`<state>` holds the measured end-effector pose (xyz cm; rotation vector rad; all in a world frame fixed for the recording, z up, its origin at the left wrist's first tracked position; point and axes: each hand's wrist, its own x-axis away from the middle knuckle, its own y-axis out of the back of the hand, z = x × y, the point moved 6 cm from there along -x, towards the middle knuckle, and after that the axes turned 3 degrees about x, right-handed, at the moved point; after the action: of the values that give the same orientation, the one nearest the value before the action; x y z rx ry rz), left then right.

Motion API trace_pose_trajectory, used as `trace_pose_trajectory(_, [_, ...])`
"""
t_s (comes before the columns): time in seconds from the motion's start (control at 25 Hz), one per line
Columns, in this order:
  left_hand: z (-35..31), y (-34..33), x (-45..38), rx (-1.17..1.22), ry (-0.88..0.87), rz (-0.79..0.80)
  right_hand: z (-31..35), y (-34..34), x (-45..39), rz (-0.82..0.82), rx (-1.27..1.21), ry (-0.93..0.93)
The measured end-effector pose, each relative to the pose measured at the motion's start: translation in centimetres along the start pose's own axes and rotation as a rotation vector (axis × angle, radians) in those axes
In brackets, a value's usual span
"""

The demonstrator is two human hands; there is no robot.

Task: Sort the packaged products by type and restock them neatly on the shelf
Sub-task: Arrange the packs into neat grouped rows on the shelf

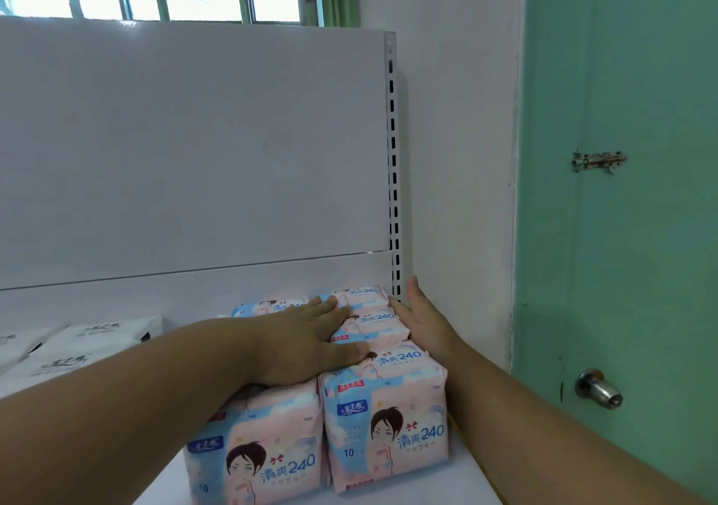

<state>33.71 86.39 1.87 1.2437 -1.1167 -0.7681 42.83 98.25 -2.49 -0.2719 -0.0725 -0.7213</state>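
Observation:
Several pink-and-blue packs (388,419) printed with "240" stand in two rows at the right end of the white shelf (466,481). My left hand (307,333) lies flat on top of the packs, fingers straight, pressing down across both rows. My right hand (421,318) presses flat against the right side of the right row, fingers straight and pointing toward the back panel. The left row's middle packs are hidden under my left forearm.
White packs (77,349) with dark print lie on the shelf to the left. The white back panel (194,155) and a slotted upright (393,155) close the shelf behind. A green door (621,232) with a knob stands to the right.

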Motion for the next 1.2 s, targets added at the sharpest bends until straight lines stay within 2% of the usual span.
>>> trace_pose_trajectory(0.2, [-1.2, 0.3, -1.2, -0.152, -0.005, -0.039, -0.5, 0.0, -0.9, 0.034, -0.07, 0.025])
trace_pose_trajectory(0.32, [-1.4, -0.2, -1.0, -0.093, 0.085, -0.032, -0.7, -0.1, -1.5, 0.078, -0.085, 0.018])
trace_pose_trajectory(0.48, [-1.9, 0.0, -0.8, -0.087, 0.079, -0.041, -0.6, -0.2, -1.6, 0.131, -0.077, 0.015])
trace_pose_trajectory(0.6, [-1.9, 0.2, -0.6, -0.082, 0.112, -0.026, -0.7, 0.3, -0.7, 0.105, -0.03, -0.017])
trace_pose_trajectory(0.72, [-3.3, 1.2, 0.5, -0.221, 0.04, -0.066, -0.8, 1.5, 1.2, 0.097, -0.048, 0.008])
trace_pose_trajectory(0.88, [-5.8, 0.0, 1.4, -0.198, -0.046, -0.058, -1.4, 1.4, 4.1, 0.113, -0.12, 0.019])
trace_pose_trajectory(0.96, [-5.6, -1.0, 1.2, -0.176, -0.027, -0.117, -2.3, 0.4, 4.8, 0.132, -0.121, -0.013])
trace_pose_trajectory(1.08, [-4.9, -1.5, 0.7, -0.308, -0.056, -0.066, -2.7, -0.2, 5.0, 0.114, -0.132, -0.012])
trace_pose_trajectory(1.2, [-5.1, -1.1, 1.1, -0.208, -0.062, -0.077, -2.3, -0.2, 5.8, 0.1, -0.151, 0.01])
